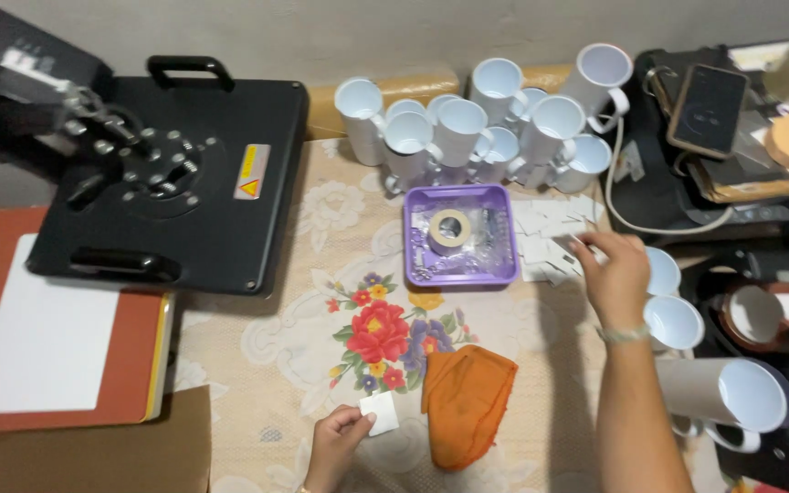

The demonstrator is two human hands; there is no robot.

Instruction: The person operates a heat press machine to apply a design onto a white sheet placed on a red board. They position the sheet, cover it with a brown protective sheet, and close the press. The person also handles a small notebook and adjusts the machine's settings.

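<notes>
1. Flowered tablecloth (321, 228) spread over the work surface, open cloth left between the press and the tray, more around the printed flowers at the middle.
2. Black heat press (171, 173) filling the upper left, its front edge hanging over a red-brown board (130, 365) with a white sheet (43, 338) on it.
3. Cluster of white mugs (477, 128) crowded along the far edge, more mugs (678, 319) lined down the right side, leaving little room there.
4. Purple tray (504, 237) at centre, holding a tape roll (449, 228) and small bits.
5. Orange cloth (468, 402) crumpled near the front edge, just beside the left hand.
6. Pile of white paper pieces (550, 237) just right of the tray.
7. Right hand (615, 278) stretched over that pile, fingers loosely spread and touching the papers; whether anything is pinched, cannot tell.
8. Left hand (335, 438) at the front edge, thumb and fingers closed on a small white square (380, 413).
</notes>
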